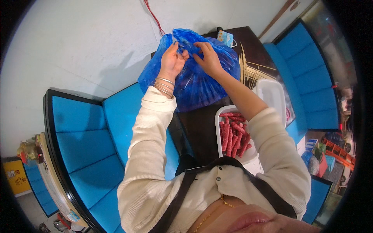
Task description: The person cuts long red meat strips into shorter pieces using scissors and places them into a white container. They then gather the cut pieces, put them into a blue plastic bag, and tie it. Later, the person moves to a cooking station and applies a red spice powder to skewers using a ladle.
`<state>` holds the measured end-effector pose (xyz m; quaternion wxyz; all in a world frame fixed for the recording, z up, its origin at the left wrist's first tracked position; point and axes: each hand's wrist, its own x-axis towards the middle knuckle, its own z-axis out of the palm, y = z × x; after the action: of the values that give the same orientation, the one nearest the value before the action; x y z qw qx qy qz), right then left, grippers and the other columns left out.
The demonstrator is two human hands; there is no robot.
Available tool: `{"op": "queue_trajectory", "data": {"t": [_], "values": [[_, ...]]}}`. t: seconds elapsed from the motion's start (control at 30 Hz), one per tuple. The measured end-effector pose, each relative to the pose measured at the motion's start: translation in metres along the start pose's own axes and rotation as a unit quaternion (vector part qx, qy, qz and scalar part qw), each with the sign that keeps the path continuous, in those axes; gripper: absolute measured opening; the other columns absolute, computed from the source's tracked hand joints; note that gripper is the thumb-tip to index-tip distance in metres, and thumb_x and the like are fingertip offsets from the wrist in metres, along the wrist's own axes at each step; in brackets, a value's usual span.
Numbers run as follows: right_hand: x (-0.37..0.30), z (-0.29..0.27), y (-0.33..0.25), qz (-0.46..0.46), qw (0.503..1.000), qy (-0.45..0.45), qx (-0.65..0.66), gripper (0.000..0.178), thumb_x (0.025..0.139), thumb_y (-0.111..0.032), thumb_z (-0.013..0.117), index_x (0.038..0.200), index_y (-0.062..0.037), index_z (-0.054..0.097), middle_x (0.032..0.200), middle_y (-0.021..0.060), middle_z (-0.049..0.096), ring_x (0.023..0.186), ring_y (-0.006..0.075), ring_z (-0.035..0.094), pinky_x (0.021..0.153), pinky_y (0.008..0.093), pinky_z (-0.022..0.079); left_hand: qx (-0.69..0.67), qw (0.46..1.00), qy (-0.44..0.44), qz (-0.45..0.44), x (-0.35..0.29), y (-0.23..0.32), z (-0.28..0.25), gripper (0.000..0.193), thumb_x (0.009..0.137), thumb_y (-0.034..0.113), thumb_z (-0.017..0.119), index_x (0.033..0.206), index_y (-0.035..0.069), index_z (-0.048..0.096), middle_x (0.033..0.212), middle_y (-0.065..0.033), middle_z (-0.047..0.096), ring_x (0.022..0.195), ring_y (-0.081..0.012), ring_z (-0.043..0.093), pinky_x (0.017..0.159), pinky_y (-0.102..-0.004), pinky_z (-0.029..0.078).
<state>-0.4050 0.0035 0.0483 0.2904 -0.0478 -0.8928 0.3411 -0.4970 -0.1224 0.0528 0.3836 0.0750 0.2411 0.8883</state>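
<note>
A large, full blue plastic bag (206,85) sits on the dark table, its crumpled mouth gathered at the top. My left hand (173,61), with several bangles at the wrist, is closed with its fingers curled at that mouth, pinching the film. Just to the right, my right hand (209,59) reaches over the bag with its thumb and index finger apart. Whatever fills the bag is hidden by the blue film. Below my right forearm, a white plastic tub (218,136) holds several red, sausage-like meat sticks (233,136).
Bamboo skewers (256,72) lie right of the bag, beside an upturned white lid or tub (270,93). A small blue packet (226,38) stands at the table's back. Blue padded benches (79,147) flank the dark table (200,128); a white wall (89,50) rises behind.
</note>
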Motion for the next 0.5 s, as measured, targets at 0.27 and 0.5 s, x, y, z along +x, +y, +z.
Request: {"op": "queue_trajectory", "data": {"t": [0.27,0.5], "values": [[0.049,-0.018,0.047,0.421,0.798,0.121,0.413,0.015,0.076,-0.004,0.055,0.091,-0.0014,0.054,0.081,0.0107,0.058,0.068,0.0138,0.059,0.057,0.0237,0.046,0.061,0.997,-0.051,0.009,-0.004,0.003,-0.016,0.017,0.089,0.020,0.038,0.087,0.007,0.049,0.086,-0.0106,0.056,0.062,-0.0172,0.047,0.060,-0.0314,0.040],[-0.025,-0.040,0.017,-0.289,0.925,-0.117,-0.219,0.019,0.071,-0.007,0.052,0.089,-0.0078,0.057,0.091,0.0102,0.056,0.089,0.0236,0.053,0.073,0.0322,0.043,0.029,0.999,-0.026,0.002,-0.004,0.006,-0.020,0.019,0.089,0.019,0.039,0.087,0.003,0.049,0.087,-0.0132,0.055,0.058,-0.0148,0.041,0.059,-0.0295,0.037]]}}
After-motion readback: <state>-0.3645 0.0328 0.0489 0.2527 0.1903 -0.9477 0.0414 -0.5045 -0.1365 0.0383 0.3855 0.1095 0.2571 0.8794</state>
